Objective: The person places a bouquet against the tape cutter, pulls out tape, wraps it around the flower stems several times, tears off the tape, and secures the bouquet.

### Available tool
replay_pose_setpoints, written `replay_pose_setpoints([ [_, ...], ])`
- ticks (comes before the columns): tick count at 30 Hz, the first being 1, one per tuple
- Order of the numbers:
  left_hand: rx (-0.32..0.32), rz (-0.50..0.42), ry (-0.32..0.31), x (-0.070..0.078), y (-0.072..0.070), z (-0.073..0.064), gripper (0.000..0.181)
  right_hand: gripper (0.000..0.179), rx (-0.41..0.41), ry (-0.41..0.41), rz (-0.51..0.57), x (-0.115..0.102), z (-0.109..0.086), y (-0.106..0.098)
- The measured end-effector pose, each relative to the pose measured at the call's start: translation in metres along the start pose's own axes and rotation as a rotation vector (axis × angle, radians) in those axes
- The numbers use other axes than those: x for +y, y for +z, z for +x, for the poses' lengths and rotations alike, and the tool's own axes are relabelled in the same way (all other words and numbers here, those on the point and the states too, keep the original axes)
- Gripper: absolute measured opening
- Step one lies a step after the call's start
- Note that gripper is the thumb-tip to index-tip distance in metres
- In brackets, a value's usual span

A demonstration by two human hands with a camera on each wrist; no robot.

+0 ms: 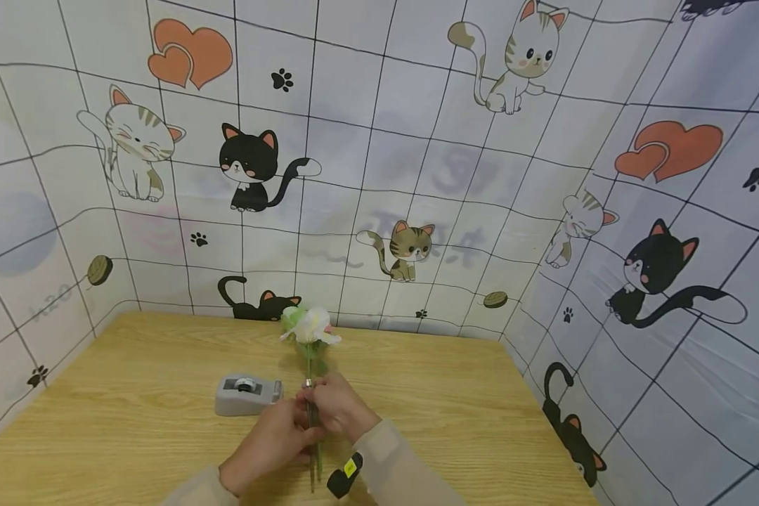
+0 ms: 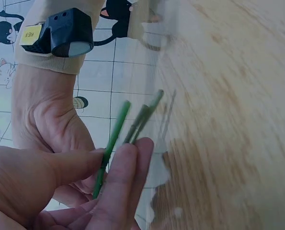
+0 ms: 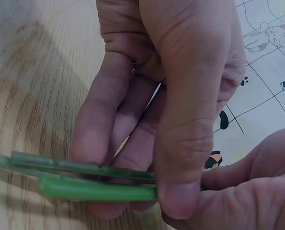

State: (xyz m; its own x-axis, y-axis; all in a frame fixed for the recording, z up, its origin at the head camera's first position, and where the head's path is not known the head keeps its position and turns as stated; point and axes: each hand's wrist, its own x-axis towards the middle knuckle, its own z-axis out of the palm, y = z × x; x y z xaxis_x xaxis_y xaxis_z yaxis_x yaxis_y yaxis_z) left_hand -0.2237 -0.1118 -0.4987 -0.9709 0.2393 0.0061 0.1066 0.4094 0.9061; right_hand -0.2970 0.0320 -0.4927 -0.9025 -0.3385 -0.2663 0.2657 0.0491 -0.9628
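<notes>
White artificial flowers [image 1: 310, 327] with green leaves stand at the top of a small bunch over the wooden table. Their green stems [image 3: 99, 189] run down between both hands. Lower on the bunch, my left hand [image 1: 272, 436] pinches the stems between thumb and fingers. Just above it, my right hand [image 1: 338, 404] grips the stems, and a small shiny patch shows on them beside its fingertips. The cut stem ends [image 2: 116, 136] stick out past the left fingers in the left wrist view. Most of the right fingers are hidden there behind the left hand.
A grey tape dispenser [image 1: 247, 397] stands on the wooden table [image 1: 133, 393], left of the hands. Cloth walls [image 1: 354, 154] printed with cats and a grid enclose the back and sides. A black wrist camera [image 1: 344, 476] sits on the right wrist.
</notes>
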Motion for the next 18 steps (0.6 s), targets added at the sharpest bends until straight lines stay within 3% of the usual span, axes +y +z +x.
replay_pose_setpoints([
  [7, -0.022, -0.075, -0.046, 0.0, 0.0, 0.001, 0.011, 0.021, -0.039, 0.043, 0.052, -0.001, 0.0, -0.002],
  [13, -0.035, -0.071, -0.034, -0.003, -0.003, -0.002, 0.005, 0.016, -0.057, 0.015, -0.03, -0.003, -0.004, -0.012],
  [18, -0.037, -0.034, -0.033, -0.004, -0.004, -0.003, 0.009, 0.029, -0.053, -0.011, -0.1, -0.009, -0.012, -0.022],
])
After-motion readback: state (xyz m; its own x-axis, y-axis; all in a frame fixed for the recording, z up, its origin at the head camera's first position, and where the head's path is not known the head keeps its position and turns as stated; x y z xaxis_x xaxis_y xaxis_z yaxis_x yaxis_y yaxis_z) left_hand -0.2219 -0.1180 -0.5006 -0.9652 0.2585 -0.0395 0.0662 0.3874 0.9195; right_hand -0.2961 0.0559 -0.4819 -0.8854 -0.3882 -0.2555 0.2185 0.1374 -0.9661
